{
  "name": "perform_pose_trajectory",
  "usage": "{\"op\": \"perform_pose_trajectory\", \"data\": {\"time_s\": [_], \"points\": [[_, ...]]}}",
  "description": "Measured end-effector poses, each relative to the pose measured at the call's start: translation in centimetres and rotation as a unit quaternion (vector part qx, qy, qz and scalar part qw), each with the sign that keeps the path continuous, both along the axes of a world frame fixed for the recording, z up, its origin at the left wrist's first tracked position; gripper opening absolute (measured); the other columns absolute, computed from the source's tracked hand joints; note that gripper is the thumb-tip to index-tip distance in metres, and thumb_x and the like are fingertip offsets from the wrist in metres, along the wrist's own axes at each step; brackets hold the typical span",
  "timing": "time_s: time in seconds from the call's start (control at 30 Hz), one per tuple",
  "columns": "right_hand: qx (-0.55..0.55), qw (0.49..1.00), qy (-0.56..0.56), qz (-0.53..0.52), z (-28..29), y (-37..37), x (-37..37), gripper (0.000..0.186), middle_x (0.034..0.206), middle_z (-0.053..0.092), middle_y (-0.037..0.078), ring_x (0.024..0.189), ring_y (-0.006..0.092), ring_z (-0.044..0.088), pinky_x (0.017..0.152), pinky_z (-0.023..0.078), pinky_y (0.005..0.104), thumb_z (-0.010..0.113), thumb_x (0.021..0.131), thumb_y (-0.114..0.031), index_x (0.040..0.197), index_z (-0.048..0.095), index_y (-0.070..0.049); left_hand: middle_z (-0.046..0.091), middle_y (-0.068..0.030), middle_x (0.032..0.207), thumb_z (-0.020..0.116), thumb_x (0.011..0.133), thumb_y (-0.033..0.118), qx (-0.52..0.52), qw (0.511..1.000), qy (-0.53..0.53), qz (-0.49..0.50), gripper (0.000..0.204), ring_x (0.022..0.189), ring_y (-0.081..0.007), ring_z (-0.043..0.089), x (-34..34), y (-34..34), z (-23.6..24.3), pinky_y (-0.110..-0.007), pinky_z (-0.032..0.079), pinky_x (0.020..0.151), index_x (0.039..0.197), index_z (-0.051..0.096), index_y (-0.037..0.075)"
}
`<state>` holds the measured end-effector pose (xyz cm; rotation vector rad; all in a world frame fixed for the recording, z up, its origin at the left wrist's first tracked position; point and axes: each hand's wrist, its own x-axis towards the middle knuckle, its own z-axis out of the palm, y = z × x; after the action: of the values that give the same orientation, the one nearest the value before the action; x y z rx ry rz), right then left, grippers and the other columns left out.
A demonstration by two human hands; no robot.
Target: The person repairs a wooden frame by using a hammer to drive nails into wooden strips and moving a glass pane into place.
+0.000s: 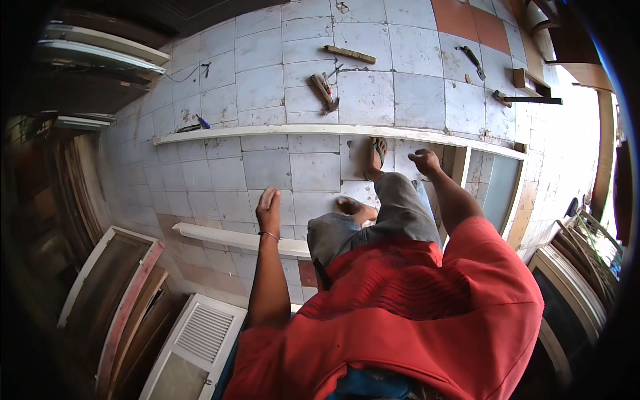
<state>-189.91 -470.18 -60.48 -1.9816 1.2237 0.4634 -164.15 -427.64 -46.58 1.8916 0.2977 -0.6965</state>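
Note:
My left hand (268,212) hangs in the air left of my knees, fingers stretched out and nothing in it. A thin band circles that wrist. My right hand (425,162) is held out past my right knee with its fingers curled in, and no object shows in it. Beneath both hands lies a long white frame (293,131) on the tiled floor, with a pale grey panel (492,175) at its right end. Its near rail (220,235) runs below my left hand. One sandalled foot (377,153) is by the far rail; the other foot (357,208) is between the rails.
Beyond the frame lie a hammer (325,93), a wooden strip (350,54), a dark-handled tool (473,61) and another hammer (527,100). Panels with a louvred white door (203,327) lean at lower left. More frames (573,280) and sticks stand at right.

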Motion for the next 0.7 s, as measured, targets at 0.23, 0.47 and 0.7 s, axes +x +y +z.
{"op": "perform_pose_trajectory", "data": {"time_s": [0.23,0.47,0.7], "points": [[0.069,0.997,-0.03,0.019,-9.5,1.0,15.9,0.05,0.112,0.066,0.022,0.106,0.0343,0.062,0.092,0.049,0.0376,0.067,0.08,-0.044,0.11,0.068,-0.004,0.061,-0.0153,0.121,0.067,0.09,0.018,-0.057,0.984,0.147,-0.08,0.05,0.113,-0.0194,0.057,-2.0,-5.9,-9.8,-0.029,0.042,0.099,0.129,0.05,-0.007],[0.035,0.993,-0.041,0.109,-21.8,2.1,28.8,0.041,0.107,0.068,0.017,0.102,0.034,0.064,0.091,0.05,0.0397,0.065,0.082,-0.042,0.11,0.069,-0.013,0.06,-0.0172,0.122,0.067,0.089,0.015,-0.048,0.965,0.065,-0.25,0.047,0.113,-0.0219,0.059,8.1,-10.3,-25.0,-0.031,0.045,0.097,0.127,0.051,-0.007],[-0.05,0.981,-0.074,0.174,-35.9,1.2,39.6,0.03,0.114,0.065,0.015,0.104,0.035,0.062,0.091,0.05,0.0411,0.055,0.084,-0.024,0.107,0.069,-0.012,0.065,-0.0198,0.116,0.07,0.087,0.022,0.049,0.944,-0.137,-0.296,0.05,0.109,-0.0254,0.062,21.8,-14.3,-33.6,-0.035,0.049,0.093,0.126,0.054,-0.005]]}}
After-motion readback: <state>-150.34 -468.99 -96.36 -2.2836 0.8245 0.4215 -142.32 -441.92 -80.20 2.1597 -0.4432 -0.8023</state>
